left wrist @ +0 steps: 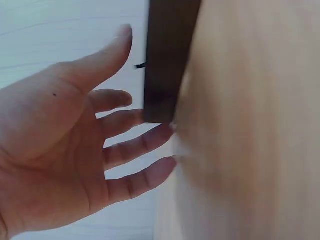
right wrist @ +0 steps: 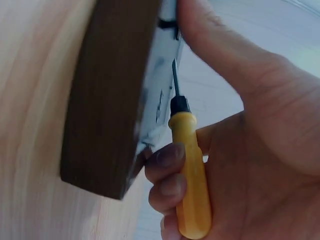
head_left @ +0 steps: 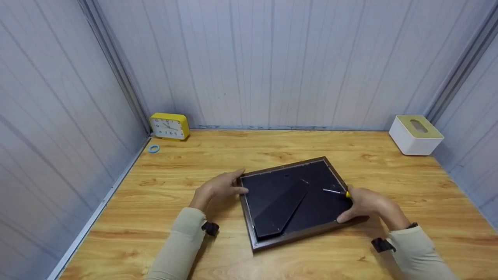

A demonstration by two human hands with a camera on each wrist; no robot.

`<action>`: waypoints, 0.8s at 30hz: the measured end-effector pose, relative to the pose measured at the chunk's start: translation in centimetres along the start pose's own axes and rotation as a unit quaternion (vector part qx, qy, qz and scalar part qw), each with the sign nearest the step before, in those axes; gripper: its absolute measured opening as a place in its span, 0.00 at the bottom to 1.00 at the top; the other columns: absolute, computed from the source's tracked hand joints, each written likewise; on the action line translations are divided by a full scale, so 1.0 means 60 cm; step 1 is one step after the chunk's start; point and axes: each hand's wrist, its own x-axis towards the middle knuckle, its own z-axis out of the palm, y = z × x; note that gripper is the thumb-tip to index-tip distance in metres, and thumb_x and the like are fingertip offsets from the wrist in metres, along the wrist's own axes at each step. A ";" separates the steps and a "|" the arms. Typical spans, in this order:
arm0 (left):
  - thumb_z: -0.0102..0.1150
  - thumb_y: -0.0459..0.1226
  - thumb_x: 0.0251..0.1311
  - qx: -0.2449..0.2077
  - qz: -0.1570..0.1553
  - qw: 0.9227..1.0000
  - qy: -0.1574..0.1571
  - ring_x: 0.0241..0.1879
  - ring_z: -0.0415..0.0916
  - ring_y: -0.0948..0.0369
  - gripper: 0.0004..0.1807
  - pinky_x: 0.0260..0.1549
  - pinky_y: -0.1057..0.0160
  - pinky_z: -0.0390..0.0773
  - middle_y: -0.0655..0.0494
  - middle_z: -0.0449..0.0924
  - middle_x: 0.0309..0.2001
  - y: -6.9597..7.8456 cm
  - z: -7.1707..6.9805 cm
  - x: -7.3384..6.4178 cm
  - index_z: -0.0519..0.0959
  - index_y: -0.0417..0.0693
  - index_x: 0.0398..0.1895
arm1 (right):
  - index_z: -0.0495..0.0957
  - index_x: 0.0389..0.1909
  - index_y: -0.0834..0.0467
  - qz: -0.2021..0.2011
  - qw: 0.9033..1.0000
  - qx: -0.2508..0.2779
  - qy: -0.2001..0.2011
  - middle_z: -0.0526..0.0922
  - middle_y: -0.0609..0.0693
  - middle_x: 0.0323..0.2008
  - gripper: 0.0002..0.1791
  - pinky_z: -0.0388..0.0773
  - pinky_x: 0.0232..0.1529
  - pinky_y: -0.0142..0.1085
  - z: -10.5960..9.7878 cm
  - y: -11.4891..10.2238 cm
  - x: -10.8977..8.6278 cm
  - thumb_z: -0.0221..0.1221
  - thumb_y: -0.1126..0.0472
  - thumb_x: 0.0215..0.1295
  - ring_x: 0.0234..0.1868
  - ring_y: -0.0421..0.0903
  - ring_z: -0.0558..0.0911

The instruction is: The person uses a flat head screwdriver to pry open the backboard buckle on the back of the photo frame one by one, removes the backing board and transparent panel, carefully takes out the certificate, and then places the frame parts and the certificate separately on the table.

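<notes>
A dark brown picture frame point(head_left: 299, 237) lies back side up on the table, turned at an angle. On its black backing is a black easel leg point(head_left: 278, 212). At the frame's left edge is my left hand point(head_left: 221, 186). Its fingers are spread and loosely bent in the left wrist view, with fingertips at the frame's corner and the thumb apart from it. My right hand point(head_left: 367, 204) grips a small yellow-handled screwdriver point(right wrist: 192, 175) with curled fingers. That screwdriver's metal tip points over the backing, and the right thumb rests at the frame's near right edge.
A yellow alarm clock point(head_left: 169, 126) stands at the back left corner, with a light blue ring point(head_left: 154, 148) in front of it. At the back right is a white tissue box point(head_left: 416, 136) with a yellowish top. Pale panel walls point(head_left: 253, 66) enclose the wooden table point(head_left: 155, 210).
</notes>
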 end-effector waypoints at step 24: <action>0.62 0.33 0.67 0.021 0.086 0.993 -0.076 0.41 0.80 0.59 0.36 0.41 0.58 0.80 0.47 0.84 0.46 0.014 -0.009 0.002 0.61 0.51 0.77 | 0.57 0.63 0.87 0.076 0.994 -0.076 0.020 0.66 0.83 0.59 0.69 0.60 0.53 0.76 0.045 -0.054 -0.029 0.63 0.25 0.50 0.59 0.74 0.72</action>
